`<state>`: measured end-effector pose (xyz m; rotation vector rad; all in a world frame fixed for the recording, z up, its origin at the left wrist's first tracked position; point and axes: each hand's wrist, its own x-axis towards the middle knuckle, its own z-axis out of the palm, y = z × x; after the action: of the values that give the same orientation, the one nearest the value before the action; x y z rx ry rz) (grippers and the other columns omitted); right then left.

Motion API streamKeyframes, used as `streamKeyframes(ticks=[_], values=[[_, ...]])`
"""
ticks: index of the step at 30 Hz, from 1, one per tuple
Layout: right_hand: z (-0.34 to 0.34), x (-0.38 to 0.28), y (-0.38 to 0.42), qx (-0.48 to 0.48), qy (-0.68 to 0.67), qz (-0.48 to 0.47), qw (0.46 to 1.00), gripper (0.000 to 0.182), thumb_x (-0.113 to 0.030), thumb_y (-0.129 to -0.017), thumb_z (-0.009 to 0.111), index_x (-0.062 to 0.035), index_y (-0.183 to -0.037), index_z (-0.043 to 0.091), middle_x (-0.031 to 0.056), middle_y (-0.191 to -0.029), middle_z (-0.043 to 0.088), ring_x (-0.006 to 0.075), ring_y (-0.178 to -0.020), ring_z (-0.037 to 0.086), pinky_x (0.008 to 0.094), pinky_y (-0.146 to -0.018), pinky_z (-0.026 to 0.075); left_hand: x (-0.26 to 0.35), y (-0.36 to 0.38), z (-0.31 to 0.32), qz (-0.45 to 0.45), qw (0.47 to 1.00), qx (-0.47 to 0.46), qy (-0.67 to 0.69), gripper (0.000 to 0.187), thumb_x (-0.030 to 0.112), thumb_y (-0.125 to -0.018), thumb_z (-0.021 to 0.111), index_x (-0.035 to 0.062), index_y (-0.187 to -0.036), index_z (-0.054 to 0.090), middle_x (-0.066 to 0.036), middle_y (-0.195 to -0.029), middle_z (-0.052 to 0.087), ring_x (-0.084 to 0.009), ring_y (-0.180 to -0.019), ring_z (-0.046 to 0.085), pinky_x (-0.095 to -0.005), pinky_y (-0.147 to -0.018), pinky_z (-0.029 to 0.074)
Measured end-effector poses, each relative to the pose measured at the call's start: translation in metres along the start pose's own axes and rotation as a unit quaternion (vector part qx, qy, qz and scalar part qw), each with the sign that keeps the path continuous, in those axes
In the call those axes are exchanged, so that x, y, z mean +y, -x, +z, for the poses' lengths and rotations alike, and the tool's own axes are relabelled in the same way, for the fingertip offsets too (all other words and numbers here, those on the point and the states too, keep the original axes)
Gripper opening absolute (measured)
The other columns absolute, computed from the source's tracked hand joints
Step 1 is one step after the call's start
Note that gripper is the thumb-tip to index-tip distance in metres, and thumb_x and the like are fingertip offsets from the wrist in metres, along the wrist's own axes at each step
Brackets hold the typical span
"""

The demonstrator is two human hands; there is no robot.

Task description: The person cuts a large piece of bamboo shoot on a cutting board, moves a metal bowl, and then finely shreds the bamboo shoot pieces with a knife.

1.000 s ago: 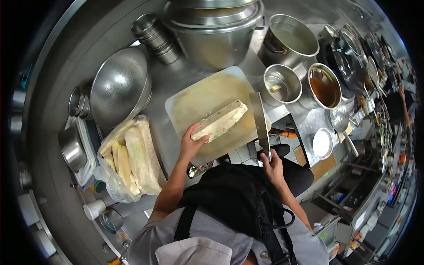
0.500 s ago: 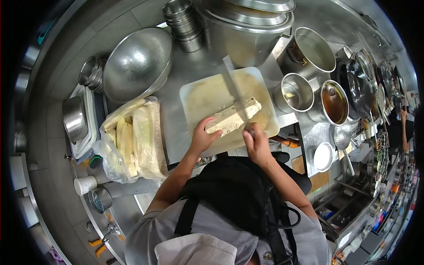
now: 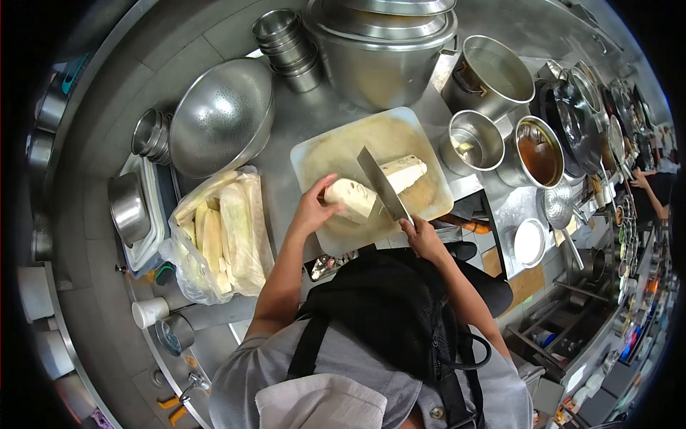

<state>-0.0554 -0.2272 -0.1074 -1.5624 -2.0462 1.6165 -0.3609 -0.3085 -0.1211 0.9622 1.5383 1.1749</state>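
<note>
Now, pale block (image 3: 405,174): in two pieces on the board (image 3: 332,161), knife (image 3: 384,187) between
Left hand (image 3: 310,211): pinching the left piece (image 3: 351,199) between thumb and fingers
Right hand (image 3: 424,239): closed round the knife's near end

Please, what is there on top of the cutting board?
On the cutting board are a pale block, gripped by the left hand, and another block, with the knife between them. What lies directly under them is covered.

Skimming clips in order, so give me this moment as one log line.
left hand: on pale cut block | right hand: gripping broad steel cleaver | blade: between two pale pieces
</note>
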Motion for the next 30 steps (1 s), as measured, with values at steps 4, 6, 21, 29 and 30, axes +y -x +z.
streamKeyframes(ticks=[4, 6, 21, 29, 30], values=[[0.006, 0.028, 0.002, 0.008, 0.003, -0.029, 1.000, 0.045, -0.041, -0.106, 0.056, 0.0041, -0.110, 0.060, 0.0197, -0.077, 0.058, 0.0323, -0.068, 0.058, 0.0408, -0.061, 0.046, -0.002, -0.009, -0.004, 0.049, 0.991, 0.039, -0.118, 0.091, 0.013, -0.075, 0.089, 0.0083, -0.154, 0.044, -0.011, -0.149, 0.054, -0.0257, -0.132, 0.055, -0.0400, -0.106, 0.048], [0.010, 0.036, 0.001, 0.015, 0.002, -0.062, 0.998, 0.046, -0.041, -0.108, 0.052, 0.0038, -0.103, 0.057, 0.0050, -0.056, 0.050, 0.0156, -0.039, 0.050, 0.0333, -0.040, 0.041, 0.006, -0.005, 0.004, 0.058, 0.977, 0.008, -0.205, 0.103, 0.024, -0.072, 0.092, 0.0091, -0.158, 0.036, -0.016, -0.155, 0.045, -0.0297, -0.141, 0.047, -0.0431, -0.112, 0.044], [0.006, -0.007, 0.024, 0.052, 0.027, -0.081, 0.995, 0.039, -0.033, -0.104, 0.059, 0.0052, -0.112, 0.060, 0.0271, -0.073, 0.059, 0.0419, -0.067, 0.060, 0.0452, -0.065, 0.049, -0.022, -0.009, 0.036, 0.144, 0.933, -0.003, -0.330, 0.128, 0.039, -0.062, 0.095, 0.0112, -0.163, 0.021, -0.024, -0.167, 0.021, -0.0409, -0.153, 0.027, -0.0493, -0.121, 0.031], [0.000, -0.068, 0.039, 0.004, 0.016, -0.087, 0.996, 0.036, -0.031, -0.104, 0.060, 0.0031, -0.116, 0.058, 0.0279, -0.073, 0.061, 0.0440, -0.068, 0.064, 0.0452, -0.064, 0.049, -0.031, 0.025, 0.078, 0.164, 0.950, 0.134, -0.228, 0.075, 0.030, -0.076, 0.088, 0.0062, -0.138, 0.053, -0.023, -0.151, 0.042, -0.0397, -0.137, 0.048, -0.0452, -0.108, 0.047], [0.002, -0.066, 0.038, 0.004, 0.022, -0.084, 0.996, 0.036, -0.031, -0.104, 0.060, 0.0026, -0.115, 0.058, 0.0287, -0.074, 0.062, 0.0454, -0.071, 0.064, 0.0461, -0.064, 0.049, -0.031, 0.026, 0.081, 0.169, 0.950, 0.155, -0.212, 0.066, 0.027, -0.079, 0.085, 0.0052, -0.133, 0.054, -0.021, -0.144, 0.046, -0.0380, -0.132, 0.051, -0.0434, -0.101, 0.051]])
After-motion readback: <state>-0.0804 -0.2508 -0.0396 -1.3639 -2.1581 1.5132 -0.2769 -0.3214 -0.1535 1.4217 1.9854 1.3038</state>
